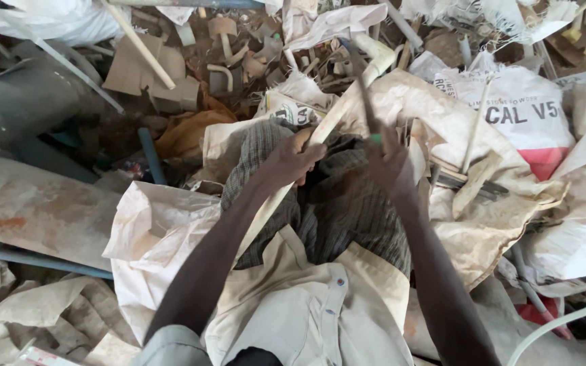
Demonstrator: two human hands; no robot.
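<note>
- Your left hand (291,161) is wrapped tight around a long pale pipe (334,118), gripping it about midway, so the length is steadied across your lap instead of wobbling.
- The pipe runs from near your left side up and away to the right, its far end resting among the scrap beyond your knees.
- Your right hand (389,161) is clenched on the green handle of a thin dark blade (364,102), probably a saw, though motion blur hides its teeth. It crosses the pipe just beyond your left hand, close enough that your grip braces the spot being worked.
- A checked cloth (337,203) covers your lap under both hands, with a cream garment (320,305) nearer you.
- To the right lies a white printed sack (530,115), with a thin stick (475,129) leaning on it.
- A crumpled beige sack (157,237) sits by your left arm.
- Far off, pipe offcuts and elbows (228,57) litter the ground.
- A grey pipe (28,102) lies at the far left.
</note>
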